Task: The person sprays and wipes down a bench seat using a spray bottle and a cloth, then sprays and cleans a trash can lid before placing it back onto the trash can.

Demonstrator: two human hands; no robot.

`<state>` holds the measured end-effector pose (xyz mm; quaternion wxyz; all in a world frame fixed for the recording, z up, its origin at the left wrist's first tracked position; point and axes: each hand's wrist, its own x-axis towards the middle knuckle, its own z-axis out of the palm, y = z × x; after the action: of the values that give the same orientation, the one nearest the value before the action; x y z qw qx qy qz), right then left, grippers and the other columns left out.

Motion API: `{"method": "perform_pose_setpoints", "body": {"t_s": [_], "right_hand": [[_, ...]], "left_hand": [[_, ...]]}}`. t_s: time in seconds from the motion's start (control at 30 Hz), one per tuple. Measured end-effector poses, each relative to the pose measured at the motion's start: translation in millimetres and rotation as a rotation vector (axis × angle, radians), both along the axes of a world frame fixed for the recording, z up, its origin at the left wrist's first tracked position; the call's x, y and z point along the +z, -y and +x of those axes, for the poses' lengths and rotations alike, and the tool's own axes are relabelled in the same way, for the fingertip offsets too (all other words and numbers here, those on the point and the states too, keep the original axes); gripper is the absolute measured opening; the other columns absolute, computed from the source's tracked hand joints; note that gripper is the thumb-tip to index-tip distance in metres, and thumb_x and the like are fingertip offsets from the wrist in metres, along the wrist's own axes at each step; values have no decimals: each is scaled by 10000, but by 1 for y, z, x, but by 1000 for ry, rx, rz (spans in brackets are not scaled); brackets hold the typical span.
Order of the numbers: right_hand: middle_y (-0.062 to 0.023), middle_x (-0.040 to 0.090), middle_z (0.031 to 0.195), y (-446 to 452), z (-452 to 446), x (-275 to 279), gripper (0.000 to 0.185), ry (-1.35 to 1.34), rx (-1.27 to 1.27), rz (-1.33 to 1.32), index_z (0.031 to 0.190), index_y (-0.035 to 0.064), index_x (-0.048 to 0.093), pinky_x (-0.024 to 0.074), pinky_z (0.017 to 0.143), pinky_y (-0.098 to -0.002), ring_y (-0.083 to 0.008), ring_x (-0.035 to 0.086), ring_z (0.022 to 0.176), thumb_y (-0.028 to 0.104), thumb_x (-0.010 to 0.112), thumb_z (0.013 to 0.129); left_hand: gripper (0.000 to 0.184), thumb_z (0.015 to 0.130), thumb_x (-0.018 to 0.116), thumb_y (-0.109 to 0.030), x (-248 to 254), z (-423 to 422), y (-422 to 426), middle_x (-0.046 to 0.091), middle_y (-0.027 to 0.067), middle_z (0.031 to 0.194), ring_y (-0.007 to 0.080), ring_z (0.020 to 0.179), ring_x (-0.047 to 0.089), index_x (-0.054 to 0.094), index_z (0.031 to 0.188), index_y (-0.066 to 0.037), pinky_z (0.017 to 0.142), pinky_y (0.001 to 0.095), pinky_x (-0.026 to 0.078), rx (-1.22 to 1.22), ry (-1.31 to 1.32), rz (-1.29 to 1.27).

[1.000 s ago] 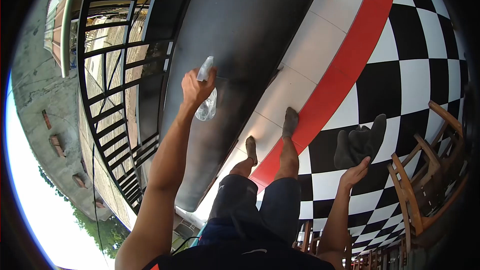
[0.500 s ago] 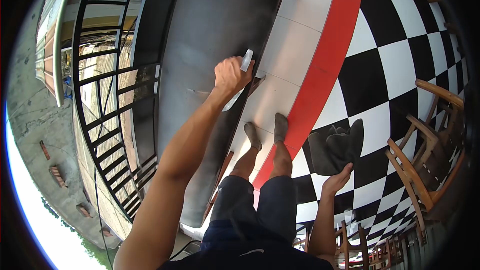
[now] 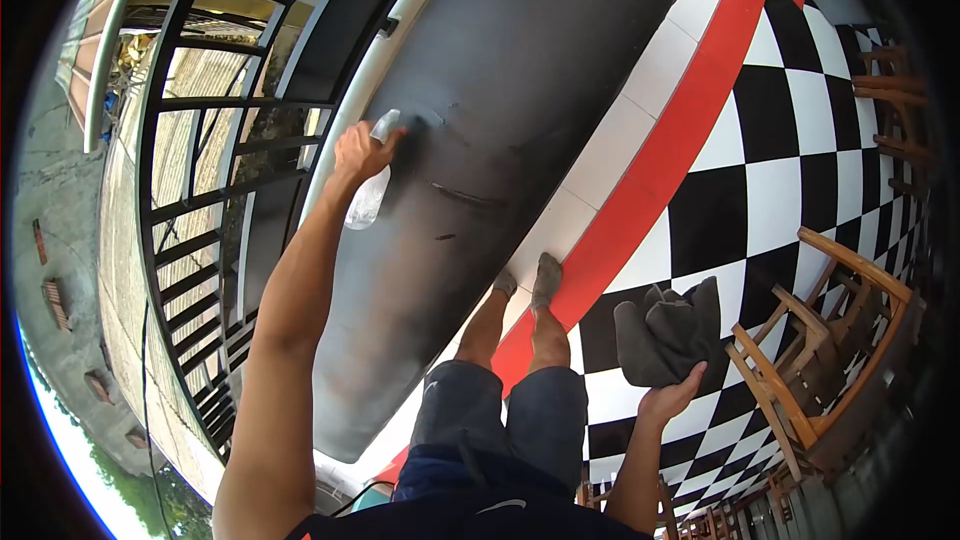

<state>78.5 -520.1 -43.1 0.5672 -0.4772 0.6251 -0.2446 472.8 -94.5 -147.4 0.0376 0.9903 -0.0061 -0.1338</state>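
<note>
My left hand is closed around a clear spray bottle, held over the far long side of a black tabletop. The bottle's whitish head sticks out above the fist and its body hangs below. Dark streaks mark the tabletop to the right of the bottle. Out over the checkered floor, my right hand grips a bunched dark grey cloth from below. Part of that hand's grip is hidden by the cloth.
A black metal railing runs along the left, beyond the table. Wooden chairs stand at the right on the black-and-white checkered floor. A red floor strip passes by my feet.
My left hand has moved with the spray bottle from the table's near edge toward the railing side. The view has shifted, showing more tabletop. My right hand still holds the cloth.
</note>
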Motion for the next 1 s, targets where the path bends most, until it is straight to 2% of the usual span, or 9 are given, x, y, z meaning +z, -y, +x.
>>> {"method": "perform_pose_setpoints", "body": {"t_s": [0.07, 0.27, 0.37, 0.43, 0.53, 0.73, 0.83, 0.9, 1.0], "right_hand": [[-227, 524, 1338, -9, 28, 9, 630, 36, 62, -47, 1305, -146, 490, 451, 1047, -368, -306, 571, 1173, 417, 507, 1024], [-262, 560, 1299, -60, 115, 8, 672, -63, 506, -355, 1292, -168, 483, 455, 1023, -378, -312, 578, 1170, 454, 463, 1037], [-282, 523, 1357, -111, 178, -27, 599, 127, 1142, -570, 1343, -145, 468, 429, 1031, -401, -361, 552, 1226, 372, 351, 1063], [-345, 357, 1482, -147, 228, -69, 598, 49, 1678, -857, 1376, -115, 459, 248, 1158, -539, -526, 317, 1387, 364, 396, 1023], [-256, 200, 1602, -189, 293, -142, 521, -279, 2107, -1335, 1452, 179, 508, 56, 1167, -665, -547, 84, 1462, 382, 459, 975], [-153, 329, 1586, -272, 525, -166, 501, -350, 1788, -1592, 1416, 163, 552, 70, 1177, -639, -490, 147, 1474, 379, 297, 1043], [-157, 617, 1339, -392, 451, -168, 576, -141, 2319, -1224, 1189, -17, 689, 147, 1199, -551, -401, 411, 1385, 372, 294, 1033], [-192, 641, 1286, -453, 375, -161, 549, 48, 2569, -869, 1140, -45, 703, 234, 1167, -516, -417, 455, 1348, 359, 352, 1017], [-187, 695, 1112, -457, 373, -155, 439, 315, 2639, -1172, 943, -25, 739, 405, 981, -486, -383, 582, 1095, 300, 447, 988]], "left_hand": [[632, 875, 644, -599, 13, 30, -13, 697, 257, 833, 427, 811, 684, 691, 913, 30, 746, 502, 529, -47, -59, -277], [450, 878, 685, -465, 58, -27, 8, 669, 160, 905, 359, 849, 666, 668, 950, -21, 722, 459, 536, -394, -182, -300], [313, 869, 714, -313, 74, -110, -1, 626, 106, 961, 314, 859, 647, 649, 988, -31, 677, 437, 547, -326, -40, -450], [286, 861, 723, -279, 93, -166, -17, 618, 94, 974, 307, 855, 644, 647, 992, -37, 666, 434, 548, -154, -117, -596], [267, 854, 735, -267, 108, -242, -36, 636, 110, 952, 312, 837, 656, 659, 970, -39, 653, 425, 546, 85, -178, -728], [269, 810, 790, -204, 118, -359, -43, 658, 143, 921, 345, 799, 677, 674, 957, -10, 653, 412, 557, 507, -286, -819], [284, 798, 794, -175, 128, -370, -30, 671, 176, 958, 378, 811, 686, 668, 969, 13, 678, 412, 564, 649, -309, -905], [247, 800, 785, -177, 137, -360, -19, 661, 175, 905, 370, 781, 678, 659, 902, 9, 666, 418, 550, 715, -261, -969], [215, 795, 783, -158, 141, -346, -15, 655, 177, 869, 365, 754, 673, 659, 856, 7, 659, 415, 542, 776, -218, -1002]]}}
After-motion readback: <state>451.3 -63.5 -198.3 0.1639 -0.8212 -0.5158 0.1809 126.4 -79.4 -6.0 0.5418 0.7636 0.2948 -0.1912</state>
